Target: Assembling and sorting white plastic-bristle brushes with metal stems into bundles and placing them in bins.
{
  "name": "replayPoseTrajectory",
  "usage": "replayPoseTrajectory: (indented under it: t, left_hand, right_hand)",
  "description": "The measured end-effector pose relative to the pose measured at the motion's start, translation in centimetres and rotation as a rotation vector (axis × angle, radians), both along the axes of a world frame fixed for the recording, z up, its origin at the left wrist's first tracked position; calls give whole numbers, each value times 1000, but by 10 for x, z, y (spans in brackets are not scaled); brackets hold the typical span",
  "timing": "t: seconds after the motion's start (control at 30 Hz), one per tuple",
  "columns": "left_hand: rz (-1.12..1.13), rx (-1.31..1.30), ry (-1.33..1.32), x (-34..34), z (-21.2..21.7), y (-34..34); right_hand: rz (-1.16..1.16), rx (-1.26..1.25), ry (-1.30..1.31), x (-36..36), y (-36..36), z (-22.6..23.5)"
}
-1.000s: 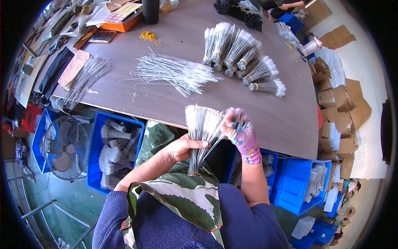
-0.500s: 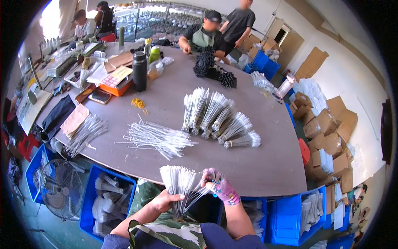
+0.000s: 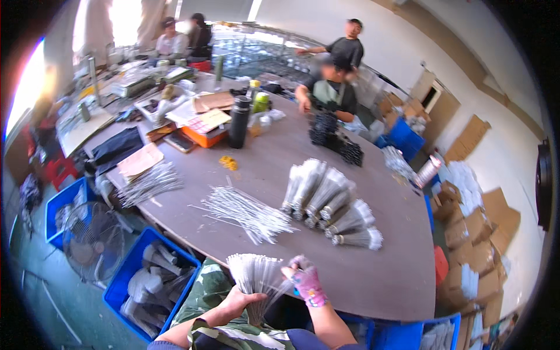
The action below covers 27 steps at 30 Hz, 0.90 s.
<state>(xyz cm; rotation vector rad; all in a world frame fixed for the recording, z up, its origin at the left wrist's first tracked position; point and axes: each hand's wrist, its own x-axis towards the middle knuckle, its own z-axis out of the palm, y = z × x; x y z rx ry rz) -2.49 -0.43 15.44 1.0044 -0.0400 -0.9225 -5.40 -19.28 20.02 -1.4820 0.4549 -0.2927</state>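
In front of my lap, my bare left hand (image 3: 236, 304) is wrapped round the lower part of a bundle of thin white-tipped stems (image 3: 254, 277), which fans out at the top. My right hand (image 3: 308, 284), in a pink patterned fingerless glove, is closed at the bundle's right edge, pinching a few stems that lean out toward it. Its fingertips are partly blurred. Beyond my hands, a loose pile of the same white stems (image 3: 248, 213) lies on the brown table (image 3: 262, 166). Several tied bundles of stems (image 3: 318, 189) lie fanned out to the right of that pile.
Yellow rubber bands (image 3: 228, 163) and a dark bottle (image 3: 239, 122) are farther back. Across the table, a co-worker (image 3: 329, 93) is behind black bundles (image 3: 326, 131). A blue crate (image 3: 189, 256) with bundles and a fan (image 3: 93, 245) stand at the left; cardboard boxes (image 3: 466, 233) line the right.
The whole view has turned, shifting the table and its contents rightward and down. My left hand keeps the bundle; my right hand stays at its right edge. The standing person's arm is now stretched out.
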Motion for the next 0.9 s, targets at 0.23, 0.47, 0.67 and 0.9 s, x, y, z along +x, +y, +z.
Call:
replayPoseTrajectory:
  t: [0.23, 0.47, 0.67, 0.9]
  left_hand:
    - [10, 4, -112, 17, 0, 2]
    - [75, -87, 113, 35, -13, 2]
    - [-21, -117, 165, 35, -6, 2]
    - [-45, -131, 206, 38, -8, 15]
  right_hand:
    - [127, 52, 17, 0, -22, -13]
    - [287, -59, -103, 24, 0, 24]
    - [191, -105, -30, 25, 1, 8]
    - [231, -116, 0, 20, -2, 3]
